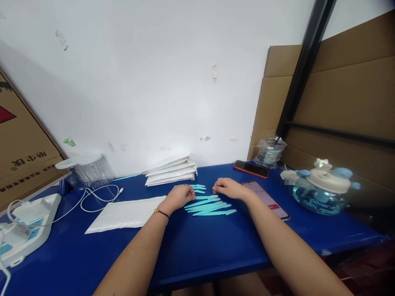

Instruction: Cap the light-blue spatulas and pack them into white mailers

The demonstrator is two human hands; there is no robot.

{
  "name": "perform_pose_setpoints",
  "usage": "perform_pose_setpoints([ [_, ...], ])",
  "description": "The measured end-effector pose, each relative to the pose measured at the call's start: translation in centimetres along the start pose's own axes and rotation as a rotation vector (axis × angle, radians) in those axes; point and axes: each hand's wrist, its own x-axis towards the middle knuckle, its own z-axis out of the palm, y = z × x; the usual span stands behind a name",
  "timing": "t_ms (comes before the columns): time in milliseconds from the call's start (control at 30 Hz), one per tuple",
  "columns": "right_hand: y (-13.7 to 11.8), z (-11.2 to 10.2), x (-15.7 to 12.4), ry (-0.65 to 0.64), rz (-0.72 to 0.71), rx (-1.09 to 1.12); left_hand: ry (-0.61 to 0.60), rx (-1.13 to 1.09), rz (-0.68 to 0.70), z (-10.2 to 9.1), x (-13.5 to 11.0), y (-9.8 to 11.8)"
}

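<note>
Slim turquoise eyebrow razors (pixel 212 205) lie loosely fanned on the blue table, their angled heads toward the right. My left hand (pixel 180 196), with a dark cord bracelet at the wrist, is closed at the left end of the uppermost razor of this fan, pinching it. Just behind that hand, several more turquoise razors (pixel 200 187) lie in a small group, partly hidden by my fingers. To the right, my right hand (pixel 228 188) hovers with fingers curled together, near the razor heads but apart from them. Nothing shows between its fingertips.
A white padded envelope (pixel 126 214) lies left of my left hand; a stack of envelopes (pixel 171 172) is behind. At right are a lit phone (pixel 268 200), a dark orange-edged phone (pixel 251 169) and a water bottle (pixel 322 191). A power strip (pixel 33 228) and cable occupy the left.
</note>
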Motion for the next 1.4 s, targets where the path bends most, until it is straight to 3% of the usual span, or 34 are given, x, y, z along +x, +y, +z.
perform_pose_setpoints([
  [133, 0.0, -0.1, 0.1, -0.013, 0.009, 0.086, 0.042, -0.035, -0.003, -0.1, 0.2, -0.5],
  [267, 1.5, -0.4, 0.3, 0.066, 0.098, 0.099, 0.114, 0.072, -0.088, -0.9, 0.1, -2.0],
  [367, 2.1, -0.7, 0.3, 0.16, 0.159, -0.026, 0.194, 0.137, -0.15, -1.6, -0.2, -2.8],
  [433, 1.8, -0.7, 0.1, 0.193, 0.119, -0.105, 0.228, 0.123, -0.127, -1.6, -0.3, -2.6],
  [600, 0.3, 0.2, 0.1, -0.035, 0.023, -0.148, 0.062, -0.033, 0.02, -0.4, -0.3, -0.6],
  [767, 0.3, 0.8, 0.4, -0.062, 0.01, -0.181, -0.063, -0.017, 0.012, 0.4, 0.0, 0.1],
  [1033, 1.8, -1.3, 0.0, 0.246, 0.104, -0.152, 0.186, 0.172, -0.156, -1.9, -0.2, -1.7],
  [1133, 1.4, -1.5, -0.4, 0.132, 0.072, -0.036, 0.187, 0.104, -0.123, -1.8, -0.5, -1.3],
  [1267, 0.6, -0.8, -0.5, -0.174, 0.016, -0.018, -0.052, -0.043, 0.034, -0.7, -0.7, 0.1],
  [1400, 0.4, 0.0, -0.2, -0.215, -0.01, -0.078, -0.192, -0.049, 0.045, 0.1, -0.7, 1.1],
])
